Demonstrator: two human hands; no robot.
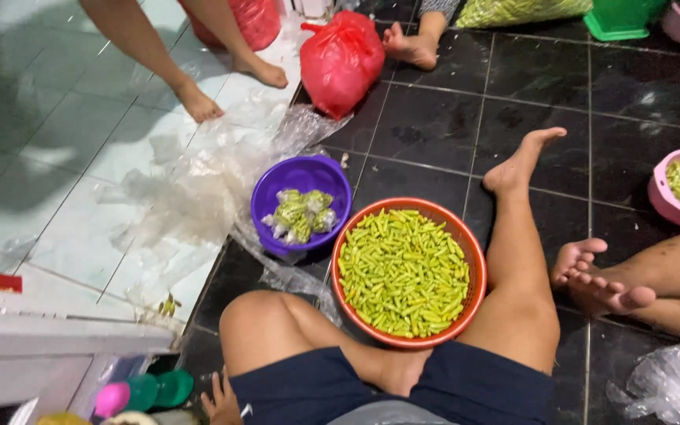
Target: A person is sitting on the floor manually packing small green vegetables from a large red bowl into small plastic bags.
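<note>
Glossy plastic all round: the orange basin (475, 260) of smooth waxy green chillies (403, 271), the purple bowl (265, 197) at 10 o'clock from it, crinkly clear plastic sheeting (190, 197) further out at 9, shiny red bag (341, 59) at 12, all on polished dark floor tiles (426, 126).

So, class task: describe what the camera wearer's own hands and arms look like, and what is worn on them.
Only the left hand shows, at the bottom edge beside the dark blue shorts. It is bare: no glove, ring or sleeve visible. The forearm is cut off by the frame. The right hand is out of view.
</note>
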